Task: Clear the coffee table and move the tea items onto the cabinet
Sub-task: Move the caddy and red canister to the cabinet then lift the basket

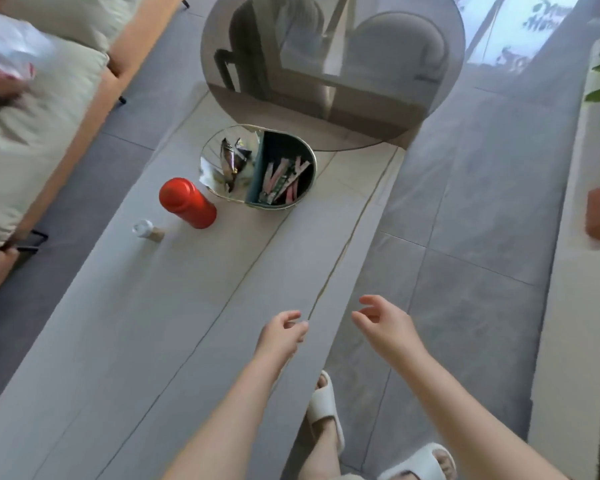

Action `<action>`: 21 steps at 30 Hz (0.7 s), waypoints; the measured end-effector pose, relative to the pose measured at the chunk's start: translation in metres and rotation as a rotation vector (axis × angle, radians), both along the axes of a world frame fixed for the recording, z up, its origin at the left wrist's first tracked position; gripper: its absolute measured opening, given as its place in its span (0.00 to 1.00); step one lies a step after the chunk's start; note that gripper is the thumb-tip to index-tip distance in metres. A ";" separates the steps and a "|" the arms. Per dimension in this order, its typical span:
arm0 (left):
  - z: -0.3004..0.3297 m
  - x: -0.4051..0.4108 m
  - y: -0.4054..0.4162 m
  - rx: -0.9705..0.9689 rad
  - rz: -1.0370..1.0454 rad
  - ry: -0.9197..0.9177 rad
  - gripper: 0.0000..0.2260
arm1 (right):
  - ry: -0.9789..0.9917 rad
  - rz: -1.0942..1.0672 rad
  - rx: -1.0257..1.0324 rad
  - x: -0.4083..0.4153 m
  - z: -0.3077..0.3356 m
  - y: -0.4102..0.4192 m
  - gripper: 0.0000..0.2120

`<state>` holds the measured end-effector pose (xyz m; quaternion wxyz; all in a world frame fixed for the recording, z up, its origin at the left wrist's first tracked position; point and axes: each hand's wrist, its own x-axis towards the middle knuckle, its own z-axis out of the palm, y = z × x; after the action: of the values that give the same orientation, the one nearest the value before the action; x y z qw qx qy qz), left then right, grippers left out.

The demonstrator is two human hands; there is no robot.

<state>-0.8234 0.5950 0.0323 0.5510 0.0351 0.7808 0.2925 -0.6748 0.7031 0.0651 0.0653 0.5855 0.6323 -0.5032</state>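
Between pickups — left hand and right hand loosely curled, empty, over coffee table. Red bottle just beside snack tray, small cup nearer. Next: reach forward, probably.

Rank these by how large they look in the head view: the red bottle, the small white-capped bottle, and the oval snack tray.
1. Oval snack tray, clearly the largest.
2. Red bottle, about half the tray's span.
3. Small white-capped bottle, by far the smallest.
All three stand close together on the coffee table, so nearness hardly affects the order.
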 end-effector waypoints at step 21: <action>-0.008 -0.195 0.028 0.121 0.370 0.283 0.21 | 0.080 0.586 0.125 -0.241 -0.027 0.042 0.22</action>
<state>-1.0189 0.6228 0.0240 0.3699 -0.0351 0.8245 0.4268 -0.9158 0.7453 0.0382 0.1468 0.3608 0.8060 -0.4458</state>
